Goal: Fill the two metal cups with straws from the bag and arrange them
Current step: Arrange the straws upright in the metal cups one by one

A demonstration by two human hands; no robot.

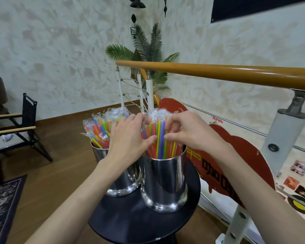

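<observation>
right cup point(165, 180): stuffed; left hand point(128, 138) and right hand point(192, 132), fingers curled round its straws point(158, 136), tidying
left cup point(120, 173), 10 o'clock: full too
bag: not visible
left: just neatening, I reckon

Two metal cups stand touching on a round black table point(130, 221); the right cup point(165, 180) sits at three o'clock of the left cup point(121, 178). The left hand point(130, 138) and right hand point(190, 131) curl around the right cup's straws point(158, 136), thumbs nearly meeting
</observation>
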